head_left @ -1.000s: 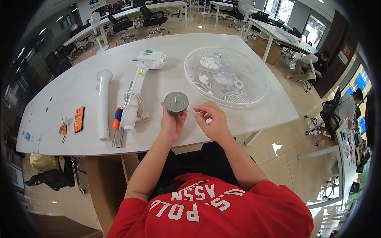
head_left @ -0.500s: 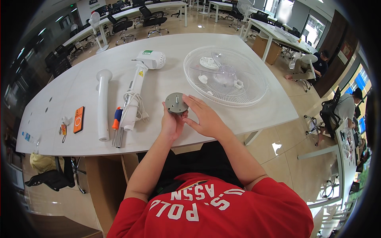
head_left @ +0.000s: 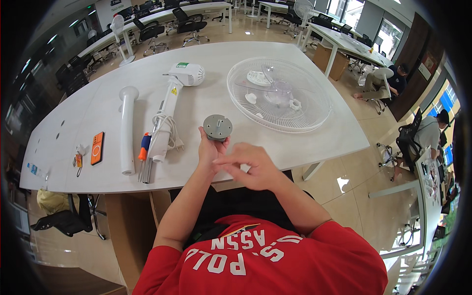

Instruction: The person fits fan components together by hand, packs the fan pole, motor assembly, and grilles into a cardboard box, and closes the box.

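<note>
My left hand (head_left: 211, 151) holds up a round grey metal disc (head_left: 218, 128) from below. The disc has several holes and a short upright pin at its middle. My right hand (head_left: 250, 164) hovers nearer to me, over the left wrist, with index finger and thumb apart and nothing visible in it. Left of the disc lies a white fan motor body with its pole (head_left: 169, 101), a cord (head_left: 167, 130) bundled round it. A screwdriver with a blue and orange handle (head_left: 144, 146) and metal rods (head_left: 149, 172) lie beside the pole.
A clear round fan cage (head_left: 280, 123) with small white parts inside sits at the right of the white table (head_left: 196, 51). Leftward lie a white tube (head_left: 128, 132), an orange phone (head_left: 97, 148), keys (head_left: 78, 160) and a plastic bottle (head_left: 37, 170). Two people sit farther right.
My right hand has left the disc's edge and moved toward me, over the left wrist. The disc stays in my left hand, turned slightly.
</note>
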{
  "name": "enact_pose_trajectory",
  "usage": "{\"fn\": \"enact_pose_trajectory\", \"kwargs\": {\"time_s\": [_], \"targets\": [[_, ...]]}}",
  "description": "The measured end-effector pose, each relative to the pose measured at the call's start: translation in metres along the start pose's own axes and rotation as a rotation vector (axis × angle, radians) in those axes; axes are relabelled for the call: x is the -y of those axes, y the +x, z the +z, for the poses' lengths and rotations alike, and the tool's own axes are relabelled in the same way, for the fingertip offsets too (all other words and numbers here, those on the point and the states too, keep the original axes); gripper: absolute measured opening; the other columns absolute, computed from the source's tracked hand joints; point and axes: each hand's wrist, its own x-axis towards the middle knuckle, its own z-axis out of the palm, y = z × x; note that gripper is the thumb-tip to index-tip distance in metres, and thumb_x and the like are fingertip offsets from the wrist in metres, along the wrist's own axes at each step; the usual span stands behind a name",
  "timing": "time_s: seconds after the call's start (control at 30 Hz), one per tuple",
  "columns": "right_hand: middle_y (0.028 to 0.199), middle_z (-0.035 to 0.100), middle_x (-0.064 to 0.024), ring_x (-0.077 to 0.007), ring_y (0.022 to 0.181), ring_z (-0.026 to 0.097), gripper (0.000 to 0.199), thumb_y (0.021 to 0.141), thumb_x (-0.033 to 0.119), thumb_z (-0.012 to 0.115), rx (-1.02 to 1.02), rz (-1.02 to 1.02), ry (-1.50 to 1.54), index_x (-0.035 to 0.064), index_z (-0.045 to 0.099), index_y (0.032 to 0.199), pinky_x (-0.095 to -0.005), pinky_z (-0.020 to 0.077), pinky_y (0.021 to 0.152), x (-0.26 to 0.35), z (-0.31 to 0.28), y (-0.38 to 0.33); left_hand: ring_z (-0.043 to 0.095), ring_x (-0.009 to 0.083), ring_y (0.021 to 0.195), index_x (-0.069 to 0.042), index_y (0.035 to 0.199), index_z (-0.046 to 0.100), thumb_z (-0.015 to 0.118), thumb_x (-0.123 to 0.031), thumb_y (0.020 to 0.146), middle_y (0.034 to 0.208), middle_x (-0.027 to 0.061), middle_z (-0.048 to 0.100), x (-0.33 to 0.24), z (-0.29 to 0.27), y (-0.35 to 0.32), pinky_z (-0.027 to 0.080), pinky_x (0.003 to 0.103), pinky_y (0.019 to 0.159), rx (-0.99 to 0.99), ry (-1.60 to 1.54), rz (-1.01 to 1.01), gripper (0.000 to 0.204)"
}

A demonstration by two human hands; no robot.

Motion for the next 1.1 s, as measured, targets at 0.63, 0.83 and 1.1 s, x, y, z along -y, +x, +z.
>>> {"fn": "enact_pose_trajectory", "kwargs": {"time_s": [0.63, 0.83, 1.1], "targets": [[0.135, 0.068, -0.0122, -0.0219, 0.116, 0.067, 0.050, 0.092, 0.014, 0.079, -0.151, 0.438, -0.100, 0.0046, 0.064, 0.139, -0.0371, 0.0563, 0.091, -0.042, -0.016, 0.009, 0.060, 0.0189, 0.090, -0.006, 0.129, 0.056, 0.023, -0.058, 0.114, 0.110, 0.0080, 0.065, -0.007, 0.027, -0.018, 0.050, 0.034, 0.079, 0.026, 0.026, 0.071, 0.063], [0.153, 0.052, -0.0144, -0.0296, 0.136, 0.054, 0.078, 0.083, 0.018, 0.086, -0.104, 0.057, -0.423, 0.0045, 0.050, 0.151, -0.0388, 0.0540, 0.103, -0.072, -0.014, 0.011, 0.063, 0.0221, 0.116, -0.008, 0.146, 0.050, 0.018, -0.057, 0.115, 0.132, 0.0111, 0.064, -0.007, 0.039, -0.027, 0.052, 0.039, 0.100, 0.082, 0.154, -0.032, 0.067], [0.134, 0.055, -0.0131, -0.0264, 0.121, 0.058, 0.084, 0.075, 0.023, 0.093, -0.143, 0.243, -0.179, -0.0025, 0.055, 0.145, -0.0379, 0.0529, 0.101, -0.063, -0.021, 0.016, 0.053, 0.0266, 0.139, -0.007, 0.156, 0.042, 0.019, -0.058, 0.114, 0.152, 0.0117, 0.053, -0.007, 0.036, -0.029, 0.043, 0.045, 0.117, 0.146, 0.244, -0.109, 0.069]]}}
